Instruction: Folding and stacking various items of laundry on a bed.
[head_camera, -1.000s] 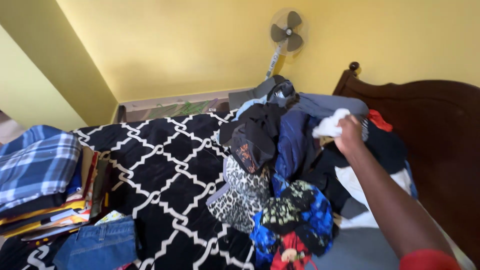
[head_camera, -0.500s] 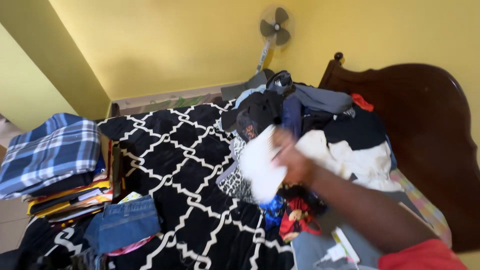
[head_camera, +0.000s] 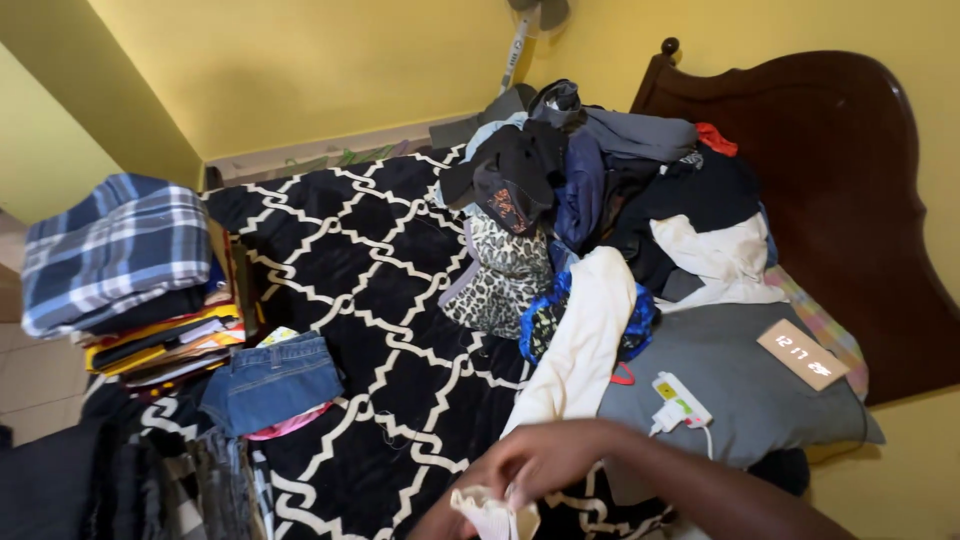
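Note:
A long white garment (head_camera: 585, 340) trails from the heap of clothes (head_camera: 600, 190) down over the black-and-white patterned bedspread (head_camera: 370, 260) toward me. My right hand (head_camera: 545, 462) reaches in from the lower right and grips the garment's near end (head_camera: 492, 515) at the bottom edge. Part of my left hand (head_camera: 440, 522) shows blurred beside it, touching the same end; its grip is unclear. The heap holds dark tops, a leopard-print piece (head_camera: 500, 275) and a blue patterned piece.
A grey pillow (head_camera: 740, 385) with a white power strip (head_camera: 682, 400) and a small tan card lies to the right, below the dark wooden headboard (head_camera: 850, 180). Folded jeans (head_camera: 272, 380) and a stack topped by a plaid blanket (head_camera: 115, 250) sit on the left.
My right hand took the white garment from the top of the heap and pulled it down the bed toward me. The view tilted downward.

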